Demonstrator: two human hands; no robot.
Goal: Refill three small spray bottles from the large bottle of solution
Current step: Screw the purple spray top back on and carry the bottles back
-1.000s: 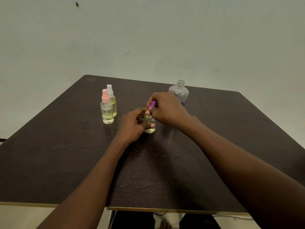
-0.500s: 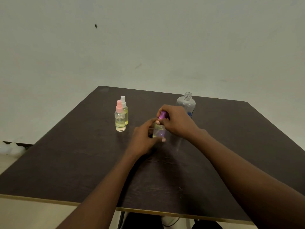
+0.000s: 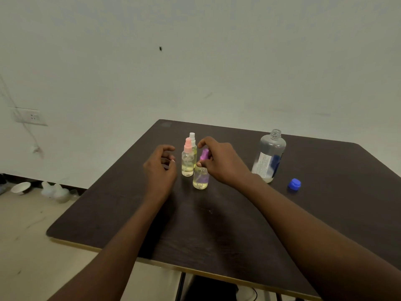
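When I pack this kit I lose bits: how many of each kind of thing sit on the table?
Small spray bottles: 3 (pink-capped spray bottle, white-capped spray bottle, purple-capped spray bottle)
Large bottle, uncapped: 1
Blue cap, loose: 1
Total: 5

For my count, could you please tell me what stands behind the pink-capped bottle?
A white-capped spray bottle; its cap and a yellowish edge show, the pink-capped bottle covers the rest.
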